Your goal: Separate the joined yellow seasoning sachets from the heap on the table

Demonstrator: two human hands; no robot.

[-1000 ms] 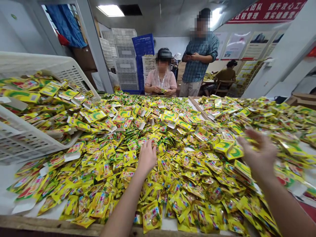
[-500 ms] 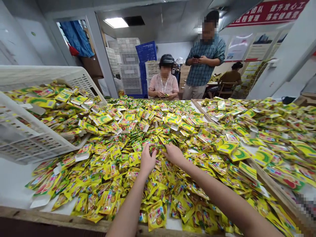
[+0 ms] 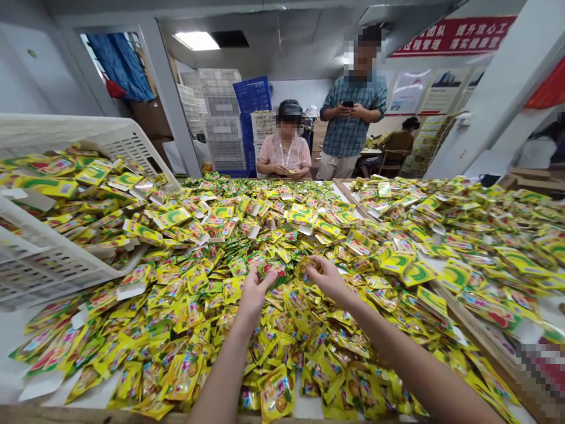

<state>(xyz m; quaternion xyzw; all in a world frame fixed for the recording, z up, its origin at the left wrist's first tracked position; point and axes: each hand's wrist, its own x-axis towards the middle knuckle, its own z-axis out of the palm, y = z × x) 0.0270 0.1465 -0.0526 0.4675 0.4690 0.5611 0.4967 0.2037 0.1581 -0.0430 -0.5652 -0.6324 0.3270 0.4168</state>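
Note:
My left hand (image 3: 255, 288) pinches a green and red sachet (image 3: 276, 267) between thumb and fingers, just above the pile. A little to the right, my right hand (image 3: 330, 279) has its thumb and fingers closed on a small yellow sachet (image 3: 302, 271). Beneath both hands spreads a heap of glossy yellow sachets (image 3: 185, 318), some with green and red print. Beyond them lie many flat yellow-green cartons (image 3: 172, 218), several with end flaps standing open.
A white plastic crate (image 3: 66, 265) lies tipped on the left, cartons spilling from it. Wooden strips (image 3: 477, 330) divide the table on the right. Across the table one person (image 3: 285, 156) sits handling a packet and another (image 3: 353, 118) stands with a phone. Crates (image 3: 223, 118) are stacked behind.
My hands have moved apart slightly, the right one shifting rightward. Sachets now show in both hands, raised a little from the pile. The view has turned slightly right.

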